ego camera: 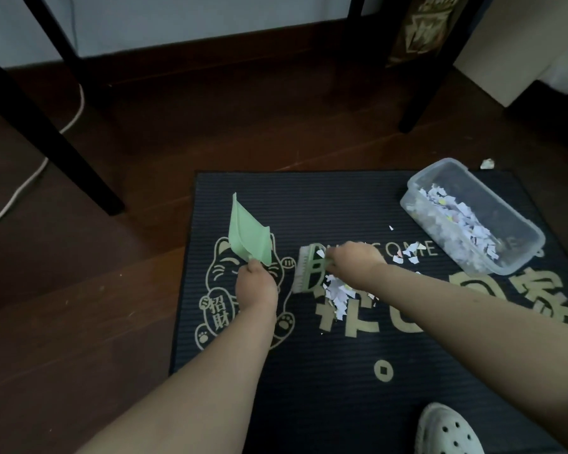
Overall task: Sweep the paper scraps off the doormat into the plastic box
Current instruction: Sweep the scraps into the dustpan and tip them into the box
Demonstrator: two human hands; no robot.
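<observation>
A dark doormat (325, 371) with gold cat and lettering lies on the wooden floor. My left hand (255, 285) grips the handle of a light green dustpan (248, 232), tilted up on its edge above the mat. My right hand (354, 258) holds a green hand brush (309, 270) whose bristles rest on the mat, left of a pile of white paper scraps (338, 294). More loose paper bits (410, 253) lie just right of my hand. A clear plastic box (518, 224) with many scraps inside sits on the mat's far right corner.
Black table legs (46, 139) (420, 93) stand on the floor behind the mat. A white cable (30, 178) runs along the left floor. One scrap (487, 163) lies on the floor beyond the box. A white clog (446, 430) is at the mat's near edge.
</observation>
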